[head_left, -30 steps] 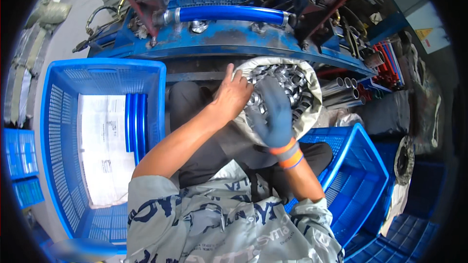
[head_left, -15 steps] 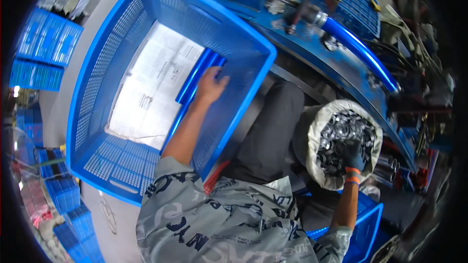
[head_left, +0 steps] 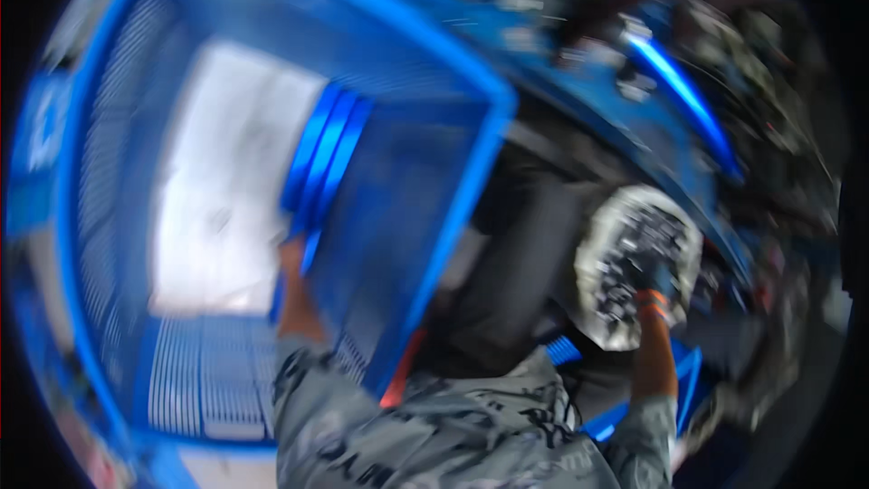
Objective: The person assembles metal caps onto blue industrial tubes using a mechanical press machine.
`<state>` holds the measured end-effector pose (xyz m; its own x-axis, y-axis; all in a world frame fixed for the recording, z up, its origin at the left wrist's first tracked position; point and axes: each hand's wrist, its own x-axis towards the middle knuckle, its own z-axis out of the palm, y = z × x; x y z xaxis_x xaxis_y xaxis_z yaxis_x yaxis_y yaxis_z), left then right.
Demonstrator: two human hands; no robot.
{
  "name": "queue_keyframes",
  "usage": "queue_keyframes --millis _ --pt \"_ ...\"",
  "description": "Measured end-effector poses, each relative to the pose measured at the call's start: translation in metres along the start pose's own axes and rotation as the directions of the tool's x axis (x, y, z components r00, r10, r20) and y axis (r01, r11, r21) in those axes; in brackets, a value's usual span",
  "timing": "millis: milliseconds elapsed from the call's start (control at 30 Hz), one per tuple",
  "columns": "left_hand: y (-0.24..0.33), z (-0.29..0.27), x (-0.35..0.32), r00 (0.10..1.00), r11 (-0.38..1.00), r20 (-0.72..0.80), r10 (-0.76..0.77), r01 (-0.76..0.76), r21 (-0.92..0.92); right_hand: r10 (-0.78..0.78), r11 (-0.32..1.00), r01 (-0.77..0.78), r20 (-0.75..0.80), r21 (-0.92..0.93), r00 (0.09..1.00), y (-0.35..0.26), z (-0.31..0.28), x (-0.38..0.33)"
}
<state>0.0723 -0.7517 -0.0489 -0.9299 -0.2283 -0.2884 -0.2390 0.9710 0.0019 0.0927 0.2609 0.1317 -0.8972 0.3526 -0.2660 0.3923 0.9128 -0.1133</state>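
Note:
My left hand (head_left: 292, 263) is inside a large blue plastic crate (head_left: 480, 172), at the lower end of some shiny blue metal tubes (head_left: 321, 149). Motion smears its fingers, so I cannot see whether they grip a tube. Under and beside the tubes lies a white printed sheet (head_left: 222, 190). On the right, my right hand (head_left: 654, 273), in a dark glove with an orange band at the wrist, reaches into a pale sack (head_left: 593, 308) of small silvery metal rings (head_left: 625, 258). Its fingers are hidden among the rings.
Another shiny blue tube (head_left: 683, 100) sits on the blue workbench (head_left: 588, 95) at the far right, beside metal fixtures. A second blue crate (head_left: 615, 417) stands below the sack. My dark-trousered leg (head_left: 525, 254) lies between the large crate and the sack.
My left hand has moved down and left along the blue tubes, uncovering their upper part. My right hand stays in the sack. The whole view has shifted and blurred.

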Motion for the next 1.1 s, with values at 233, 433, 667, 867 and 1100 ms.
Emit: queue_keyframes --millis 233,433,667,867,1100 --pt "0.158 0.030 0.107 0.717 -0.053 0.580 -0.386 0.610 -0.790 0.280 0.913 -0.299 -0.107 -0.279 0.954 0.054 -0.086 0.031" --pt "0.150 -0.029 0.111 0.643 -0.370 0.545 -0.538 0.401 -0.838 0.186 0.980 -0.188 0.035 0.068 0.982 0.020 -0.097 0.007" --pt "0.157 -0.152 0.119 0.587 -0.109 0.063 -0.807 -0.044 -0.993 -0.017 0.961 0.058 -0.151 0.271 0.988 0.032 -0.094 -0.012" --pt "0.347 -0.405 0.070 0.549 0.417 -0.718 -0.429 -0.584 -0.696 0.036 0.937 0.061 -0.270 0.343 0.962 0.058 -0.101 -0.051" --pt "0.558 -0.513 -0.103 0.693 0.693 -0.458 0.557 -0.692 -0.203 0.083 -0.575 -0.037 0.103 0.817 0.991 0.040 -0.100 -0.066"
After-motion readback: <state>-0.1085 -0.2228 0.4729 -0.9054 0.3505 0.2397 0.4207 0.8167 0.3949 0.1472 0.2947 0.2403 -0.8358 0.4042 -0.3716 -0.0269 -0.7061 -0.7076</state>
